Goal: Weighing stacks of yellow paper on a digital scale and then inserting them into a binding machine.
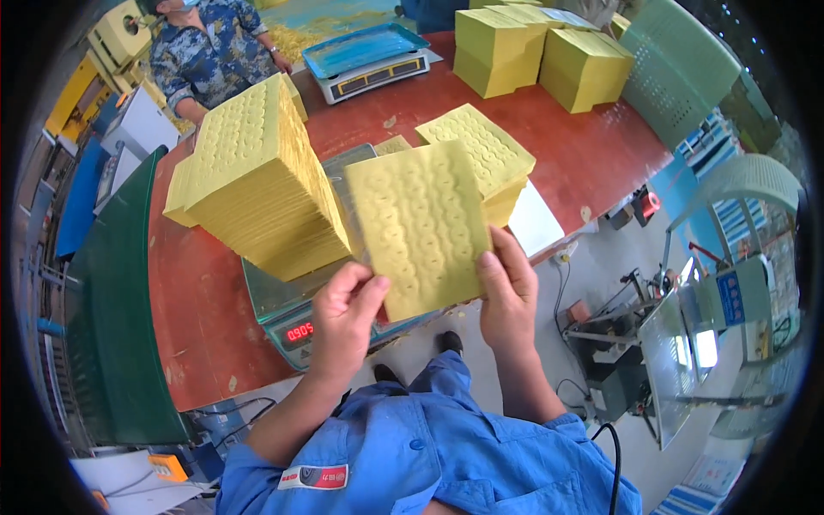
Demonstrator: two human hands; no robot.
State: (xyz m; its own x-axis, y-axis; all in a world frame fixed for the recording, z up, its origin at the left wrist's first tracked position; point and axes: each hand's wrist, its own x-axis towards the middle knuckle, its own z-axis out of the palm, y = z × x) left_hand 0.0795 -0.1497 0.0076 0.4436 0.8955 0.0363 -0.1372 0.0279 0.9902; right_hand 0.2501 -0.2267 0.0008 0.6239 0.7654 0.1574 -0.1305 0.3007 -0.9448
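In front of me I hold up a yellow paper sheet (421,227) stamped with rows of small curved marks; whether it is one sheet or a thin bundle I cannot tell. My left hand (345,313) pinches its lower left edge. On the lower right edge, my right hand (506,287) grips it between thumb and fingers. A tall stack of similar yellow sheets (300,206) rests on a digital scale (287,330) with a lit red display. Behind the held sheet, partly hidden, sits a shorter yellow stack (481,146).
The red table (193,335) also carries a second scale with a blue tray (365,50) and more yellow stacks (584,64) at the far right. At far left stands a person in camouflage clothing (210,56). Green chairs (687,69) and a metal frame (669,343) are on the right.
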